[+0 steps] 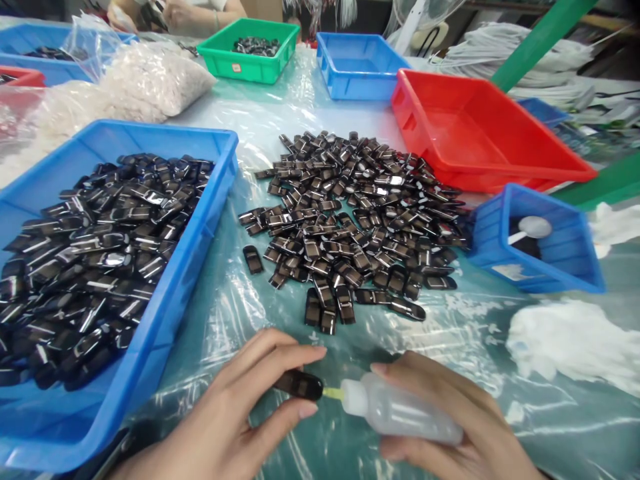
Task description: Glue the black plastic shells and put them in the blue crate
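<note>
Between the thumb and fingers of my left hand is a small glossy black plastic case, rounded at its right end. My right hand is closed round a translucent white squeeze bottle lying on its side. The bottle's thin yellowish tip points left and meets, or nearly meets, the rounded end of the case. Just beyond my hands spreads a loose heap of similar black cases on the green table covering. Left of it, a large blue bin holds many more of them.
A red tray and a small blue bin with a white-handled tool stand at the right. A crumpled white cloth lies nearby. Farther back are a green tray, a blue tray, and bagged pale parts. Another person's arms show beyond.
</note>
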Available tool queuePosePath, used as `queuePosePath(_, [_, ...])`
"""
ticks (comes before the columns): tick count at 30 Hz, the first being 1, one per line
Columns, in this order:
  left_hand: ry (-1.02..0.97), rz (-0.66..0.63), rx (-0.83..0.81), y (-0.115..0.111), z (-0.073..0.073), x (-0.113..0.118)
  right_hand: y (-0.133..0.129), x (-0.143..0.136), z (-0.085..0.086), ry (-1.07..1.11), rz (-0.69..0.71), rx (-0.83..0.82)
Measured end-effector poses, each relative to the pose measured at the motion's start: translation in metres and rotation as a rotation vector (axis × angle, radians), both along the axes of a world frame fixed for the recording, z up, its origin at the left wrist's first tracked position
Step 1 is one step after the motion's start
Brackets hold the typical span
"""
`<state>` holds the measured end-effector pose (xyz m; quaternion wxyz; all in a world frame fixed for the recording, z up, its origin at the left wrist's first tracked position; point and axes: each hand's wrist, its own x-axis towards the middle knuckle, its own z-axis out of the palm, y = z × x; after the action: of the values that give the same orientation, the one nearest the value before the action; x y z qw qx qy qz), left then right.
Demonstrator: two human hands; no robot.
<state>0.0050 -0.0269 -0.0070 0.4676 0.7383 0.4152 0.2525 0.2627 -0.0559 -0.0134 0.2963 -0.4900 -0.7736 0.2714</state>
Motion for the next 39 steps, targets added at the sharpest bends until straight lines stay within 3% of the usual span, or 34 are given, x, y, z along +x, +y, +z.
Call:
queuePosePath(9, [0.042, 0.036, -0.017, 0.000, 0.005, 0.000, -0.011, 0.004, -0.007, -0.151, -0.150, 0.069])
queuePosePath(17, [0.036, 0.014, -0.099, 0.001, 0.003, -0.005, -0.010, 0.009, -0.004, -0.271, -0.109, 0.087])
queuePosePath(31, [0.007, 0.052, -0.034, 0.000, 0.001, -0.004, 0.004, -0.006, 0.010, -0.080, -0.115, 0.093])
queuePosePath(39, [-0.003, 0.043, -0.020, -0.001, 0.000, -0.004, -0.003, -0.003, 0.005, -0.021, -0.140, 0.000])
